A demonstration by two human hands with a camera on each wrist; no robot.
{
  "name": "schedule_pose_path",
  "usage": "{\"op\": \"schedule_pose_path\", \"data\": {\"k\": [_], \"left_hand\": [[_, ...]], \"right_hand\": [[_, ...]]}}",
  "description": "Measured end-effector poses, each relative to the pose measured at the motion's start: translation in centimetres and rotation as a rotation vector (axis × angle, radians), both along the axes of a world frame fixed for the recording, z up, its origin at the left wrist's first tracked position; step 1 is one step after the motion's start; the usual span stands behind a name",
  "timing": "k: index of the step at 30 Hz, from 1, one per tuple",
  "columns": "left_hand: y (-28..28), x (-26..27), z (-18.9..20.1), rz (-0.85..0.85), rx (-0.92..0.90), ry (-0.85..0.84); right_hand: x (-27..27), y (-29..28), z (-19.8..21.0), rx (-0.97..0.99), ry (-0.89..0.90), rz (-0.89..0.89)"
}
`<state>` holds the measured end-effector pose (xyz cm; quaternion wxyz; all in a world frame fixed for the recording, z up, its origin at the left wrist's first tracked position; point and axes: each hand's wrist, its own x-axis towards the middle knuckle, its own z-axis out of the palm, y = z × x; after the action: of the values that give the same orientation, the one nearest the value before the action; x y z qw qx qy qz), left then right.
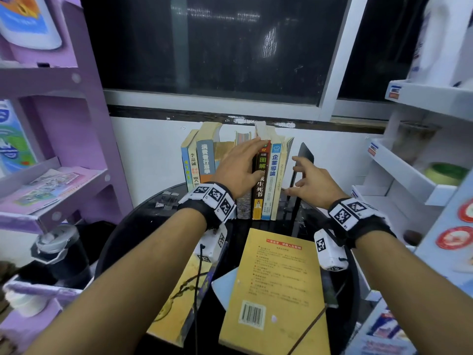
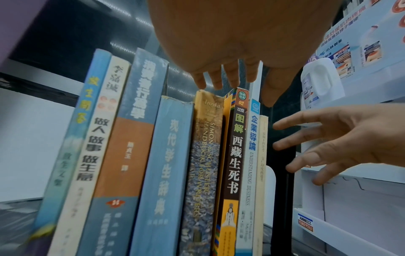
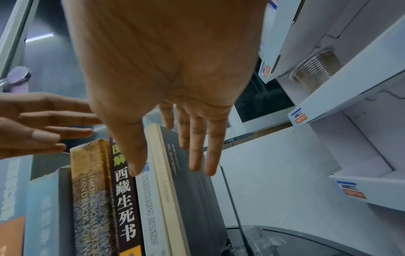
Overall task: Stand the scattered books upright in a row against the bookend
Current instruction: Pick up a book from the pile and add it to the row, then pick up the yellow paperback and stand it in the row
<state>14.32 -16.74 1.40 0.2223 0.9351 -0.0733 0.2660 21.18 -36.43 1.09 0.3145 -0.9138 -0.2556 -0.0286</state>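
A row of upright books (image 1: 258,175) stands on the round black table (image 1: 143,221) against the wall. The black bookend (image 1: 303,162) rises just right of the last cream book (image 1: 280,180), with a small gap between them. My left hand (image 1: 243,162) lies open over the spines, fingertips at the tops of the Troyka book (image 2: 208,138) and the brown book (image 2: 236,147). My right hand (image 1: 304,175) hovers open with spread fingers beside the bookend (image 3: 233,204) and holds nothing. A yellow book (image 1: 273,290) lies flat at the table's front, and a second one (image 1: 176,298) lies partly under my left arm.
A purple shelf unit (image 1: 58,139) with leaflets stands at the left. White display shelves (image 1: 409,175) with bottles and jars stand close on the right. A dark window (image 1: 210,47) sits above the row. A pale blue flat item (image 1: 225,285) lies between the two flat books.
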Motion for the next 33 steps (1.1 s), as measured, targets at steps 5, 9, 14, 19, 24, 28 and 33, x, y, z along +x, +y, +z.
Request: {"op": "schedule_pose_path", "data": {"k": [5, 9, 14, 19, 24, 28, 33], "left_hand": [[-0.4, -2.6, -1.3, -0.008, -0.017, 0.087], [-1.0, -4.0, -2.8, -0.014, -0.063, 0.272], [-1.9, -5.0, -4.5, -0.028, -0.168, 0.490], [-2.7, -5.7, -6.3, -0.002, -0.235, 0.650], [-2.7, -5.6, -9.0, 0.077, -0.249, 0.852], [-2.9, -5.3, -9.6, 0.130, -0.237, 0.884], [-3.2, -4.9, -9.6, 0.108, -0.288, 0.932]], "right_hand": [[-2.0, -1.9, -0.6, -0.185, 0.112, -0.030], [-3.8, -2.7, -1.5, -0.363, 0.218, -0.040], [-5.2, -3.3, -3.0, -0.375, 0.388, -0.060], [-6.5, -3.5, -4.2, -0.400, 0.439, -0.089], [-7.5, -3.8, -5.0, -0.424, 0.488, -0.118], [-7.4, -4.0, -5.3, -0.431, 0.526, -0.150], [-7.2, -3.8, -5.9, -0.487, 0.502, -0.171]]}}
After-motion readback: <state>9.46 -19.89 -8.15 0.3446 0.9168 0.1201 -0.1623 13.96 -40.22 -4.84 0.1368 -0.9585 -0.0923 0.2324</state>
